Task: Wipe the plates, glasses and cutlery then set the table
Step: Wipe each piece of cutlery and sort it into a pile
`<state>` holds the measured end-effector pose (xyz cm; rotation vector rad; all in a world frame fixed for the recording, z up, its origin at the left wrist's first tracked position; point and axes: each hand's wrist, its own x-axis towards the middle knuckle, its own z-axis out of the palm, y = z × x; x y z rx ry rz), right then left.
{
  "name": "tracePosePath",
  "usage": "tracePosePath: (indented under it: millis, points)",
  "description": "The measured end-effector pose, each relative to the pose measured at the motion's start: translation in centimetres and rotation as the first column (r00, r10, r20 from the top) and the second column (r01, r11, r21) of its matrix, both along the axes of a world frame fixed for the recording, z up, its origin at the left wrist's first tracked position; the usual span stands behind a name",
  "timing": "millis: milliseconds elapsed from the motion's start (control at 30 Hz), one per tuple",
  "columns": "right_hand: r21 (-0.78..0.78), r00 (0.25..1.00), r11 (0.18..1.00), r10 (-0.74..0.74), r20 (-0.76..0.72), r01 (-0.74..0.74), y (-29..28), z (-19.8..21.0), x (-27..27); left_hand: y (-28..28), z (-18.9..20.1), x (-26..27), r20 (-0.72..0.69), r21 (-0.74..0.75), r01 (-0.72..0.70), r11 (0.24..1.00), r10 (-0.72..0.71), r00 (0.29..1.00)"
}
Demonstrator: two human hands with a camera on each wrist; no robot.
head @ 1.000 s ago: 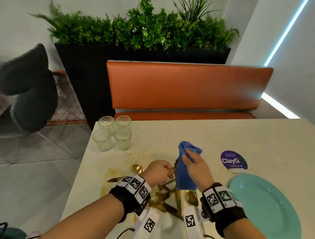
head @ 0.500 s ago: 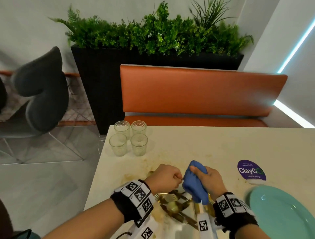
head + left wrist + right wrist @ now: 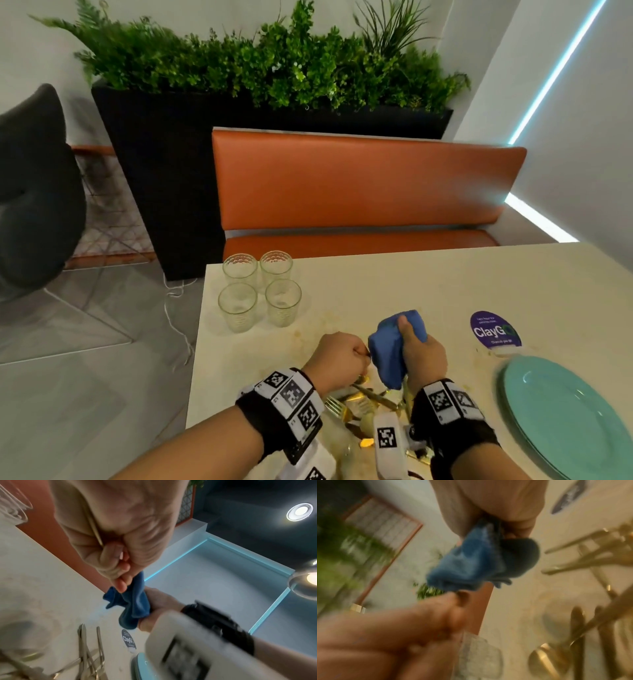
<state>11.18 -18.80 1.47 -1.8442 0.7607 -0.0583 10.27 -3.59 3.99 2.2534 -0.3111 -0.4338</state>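
Note:
My left hand (image 3: 342,356) is a fist round the thin gold handle (image 3: 94,527) of one piece of cutlery. Its other end is buried in a blue cloth (image 3: 394,353), so its kind is hidden. My right hand (image 3: 419,353) grips that bunched cloth, thumb on top, right beside the left fist. Under both hands lies a pile of gold cutlery (image 3: 363,404) on the cream table (image 3: 411,284), with a spoon (image 3: 544,660) among it. Several clear glasses (image 3: 260,291) stand at the far left corner. A teal plate (image 3: 565,411) lies at the near right.
A round purple ClayGo sticker (image 3: 495,330) sits just beyond the plate. An orange bench (image 3: 359,185) and a black planter (image 3: 164,178) with greenery stand behind the table. A grey chair (image 3: 34,192) is off to the left. Yellowish smears mark the tabletop near the cutlery.
The cloth, which hung long from my right hand, is now bunched tight in it beside the left fist. The head view has swung left, so the plate sits further right.

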Motion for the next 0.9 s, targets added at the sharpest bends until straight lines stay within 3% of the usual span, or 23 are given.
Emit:
tracePosePath:
  millis: [67, 133, 200, 300, 367, 500, 633, 733, 800, 900]
  points:
    - [0.277, 0.994, 0.956, -0.085, -0.061, 0.099, 0.5, -0.7, 0.2, -0.4, -0.1, -0.1, 0.035, 0.027, -0.011, 1.000, 0.010, 0.999]
    - [0.352, 0.992, 0.930, -0.075, -0.101, 0.106, 0.5, -0.4, 0.2, -0.8, -0.3, -0.1, 0.059, 0.027, -0.019, 0.999, 0.017, 0.998]
    - [0.279, 0.996, 0.957, -0.065, -0.065, 0.081, -0.1, -0.1, 0.5, -1.2, -0.3, -0.3, 0.003, -0.062, -0.038, 0.997, 0.038, 0.999]
    - [0.094, 0.996, 0.995, 0.005, 0.088, -0.014, -1.5, 1.3, 1.7, -1.8, -0.8, -0.4, -0.311, -0.306, -0.174, 0.936, 0.075, 0.947]
    - [0.052, 0.993, 0.999, -0.009, 0.118, 0.003, -2.8, 2.2, 2.8, -1.6, -1.0, -0.3, -0.466, -0.335, -0.238, 0.912, 0.059, 0.883]
    - [0.133, 0.985, 0.991, -0.020, 0.171, -0.003, -4.5, 3.0, 4.0, -1.4, -0.4, 0.8, -0.492, -0.340, -0.273, 0.900, 0.077, 0.867]
    - [0.046, 0.967, 0.983, -0.185, 0.178, 0.179, -6.1, 3.9, 4.9, -2.0, -0.2, 2.1, -0.445, -0.322, -0.349, 0.880, 0.184, 0.876]
    - [0.371, 0.956, 0.905, -0.269, 0.117, 0.209, -7.3, 3.1, 4.8, -2.1, -0.9, 2.7, -0.419, -0.307, -0.446, 0.841, 0.302, 0.856]
    - [0.544, 0.984, 0.836, -0.153, 0.093, 0.078, -6.9, 1.8, 4.5, -2.7, -1.0, 3.0, -0.425, -0.309, -0.462, 0.831, 0.314, 0.849]
    - [0.577, 0.994, 0.810, 0.070, 0.085, -0.107, -4.5, 0.7, 4.2, -4.6, -1.0, 3.1, -0.393, -0.296, -0.378, 0.877, 0.249, 0.885]
